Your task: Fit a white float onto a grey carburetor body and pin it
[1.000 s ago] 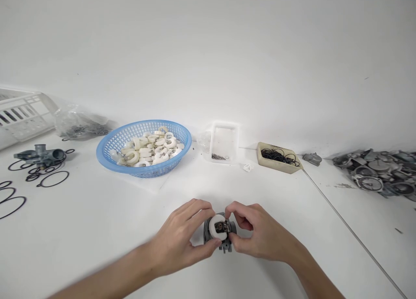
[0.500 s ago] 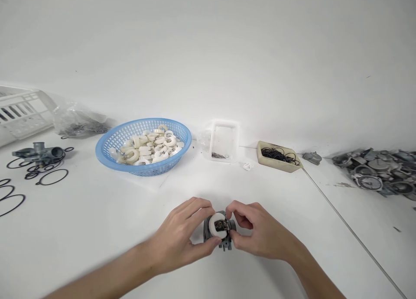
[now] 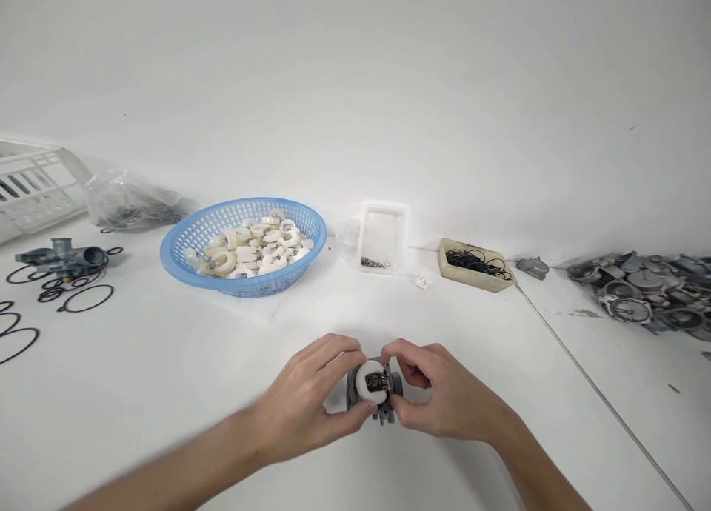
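Note:
A grey metal carburetor body rests on the white table in front of me. On its upturned face lies a white C-shaped plastic float, its gap towards the right, with brass parts showing inside. My left hand is closed about the float's left side, index fingertip at the far edge and thumb at the near edge. From the right, my right hand grips the carburetor by the float's hinge end, index finger behind and thumb in front. Whether a small pin sits between those fingertips is hidden.
Behind stands a blue basket of white floats. A white tray holds small pins; a yellowish tray holds black rubber rings. Metal bowls are heaped right. Another carburetor, rings, a plastic bag and a white crate lie left.
My right index fingertip has shifted slightly left along the far side of the carburetor. The left hand keeps its hold on the float, and the view has moved a little.

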Available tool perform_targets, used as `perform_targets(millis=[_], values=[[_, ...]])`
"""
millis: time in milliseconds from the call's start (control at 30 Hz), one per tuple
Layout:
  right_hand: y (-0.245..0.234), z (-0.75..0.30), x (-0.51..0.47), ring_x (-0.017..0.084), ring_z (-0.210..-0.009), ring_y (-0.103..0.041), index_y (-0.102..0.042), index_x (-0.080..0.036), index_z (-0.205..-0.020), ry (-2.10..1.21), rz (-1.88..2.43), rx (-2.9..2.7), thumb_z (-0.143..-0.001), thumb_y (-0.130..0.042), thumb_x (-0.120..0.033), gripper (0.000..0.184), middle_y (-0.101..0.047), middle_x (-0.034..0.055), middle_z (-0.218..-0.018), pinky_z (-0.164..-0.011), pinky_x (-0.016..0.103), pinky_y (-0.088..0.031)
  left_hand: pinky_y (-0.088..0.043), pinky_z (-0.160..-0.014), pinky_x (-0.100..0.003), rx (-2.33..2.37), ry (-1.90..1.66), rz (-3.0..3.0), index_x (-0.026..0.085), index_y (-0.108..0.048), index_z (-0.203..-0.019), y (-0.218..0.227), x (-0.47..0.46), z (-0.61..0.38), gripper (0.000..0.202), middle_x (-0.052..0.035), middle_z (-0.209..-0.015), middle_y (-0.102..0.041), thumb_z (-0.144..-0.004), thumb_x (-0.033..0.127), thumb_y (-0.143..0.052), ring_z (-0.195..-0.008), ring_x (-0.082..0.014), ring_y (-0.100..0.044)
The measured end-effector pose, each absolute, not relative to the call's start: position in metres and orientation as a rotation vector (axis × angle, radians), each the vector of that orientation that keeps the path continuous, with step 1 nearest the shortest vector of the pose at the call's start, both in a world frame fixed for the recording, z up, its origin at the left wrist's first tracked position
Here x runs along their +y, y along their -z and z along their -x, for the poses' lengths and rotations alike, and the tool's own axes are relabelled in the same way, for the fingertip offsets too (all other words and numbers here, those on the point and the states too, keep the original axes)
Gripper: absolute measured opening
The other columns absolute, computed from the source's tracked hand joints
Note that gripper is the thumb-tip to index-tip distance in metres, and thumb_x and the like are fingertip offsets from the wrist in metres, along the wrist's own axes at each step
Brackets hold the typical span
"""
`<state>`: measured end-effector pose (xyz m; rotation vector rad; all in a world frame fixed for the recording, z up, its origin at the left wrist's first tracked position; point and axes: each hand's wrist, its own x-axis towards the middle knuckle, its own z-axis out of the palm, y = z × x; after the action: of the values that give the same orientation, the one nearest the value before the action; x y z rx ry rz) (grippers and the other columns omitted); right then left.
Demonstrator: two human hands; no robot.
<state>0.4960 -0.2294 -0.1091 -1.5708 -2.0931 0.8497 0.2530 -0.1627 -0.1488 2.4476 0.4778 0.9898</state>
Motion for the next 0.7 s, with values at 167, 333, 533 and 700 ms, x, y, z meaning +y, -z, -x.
perform_targets(millis=[167, 333, 533, 700], values=[[0.1080, -0.4960, -0.2304, 0.013, -0.062, -0.035, -0.063, -0.028, -0.109, -0.822, 1.551, -2.092, -0.081, -0.065, -0.017, 0.030, -0.034, -0.0080, -0.070, -0.064, 0.027, -0.031, -0.055, -0.083, -0.035, 0.472, -1.002, -2.437, 0.019, -0.061, -0.126, 0.1486, -0.1621, -0.2537, 0.030, -0.0091, -0.116, -0.066, -0.097, 0.025, -0.070, -0.098, -0.0234, -0.064], [0.1086, -0.4960, -0.2301, 0.012, -0.061, -0.032, -0.062, -0.028, -0.107, -0.818, 1.543, -2.098, -0.082, -0.064, -0.019, 0.026, -0.031, -0.0086, -0.069, -0.063, 0.026, -0.030, -0.055, -0.083, -0.035, 0.475, -0.991, -2.445, 0.019, -0.061, -0.126, 0.1483, -0.1635, -0.2530, 0.031, -0.0089, -0.117, -0.065, -0.096, 0.024, -0.071, -0.099, -0.0233, -0.063], [0.1103, -0.4971, -0.2298, 0.012, -0.062, -0.033, -0.061, -0.030, -0.109, -0.813, 1.553, -2.099, -0.080, -0.066, -0.018, 0.032, -0.032, -0.0090, -0.070, -0.064, 0.026, -0.030, -0.054, -0.084, -0.036, 0.475, -0.985, -2.441, 0.019, -0.061, -0.126, 0.1479, -0.1618, -0.2540, 0.030, -0.0087, -0.116, -0.065, -0.098, 0.023, -0.069, -0.098, -0.0231, -0.062], [0.1095, -0.4980, -0.2301, 0.012, -0.061, -0.030, -0.058, -0.028, -0.103, -0.831, 1.558, -2.084, -0.081, -0.067, -0.019, 0.025, -0.030, -0.0096, -0.068, -0.062, 0.025, -0.029, -0.054, -0.083, -0.037, 0.480, -0.973, -2.447, 0.019, -0.061, -0.126, 0.1491, -0.1617, -0.2536, 0.030, -0.0092, -0.117, -0.065, -0.098, 0.025, -0.069, -0.099, -0.0239, -0.062]])
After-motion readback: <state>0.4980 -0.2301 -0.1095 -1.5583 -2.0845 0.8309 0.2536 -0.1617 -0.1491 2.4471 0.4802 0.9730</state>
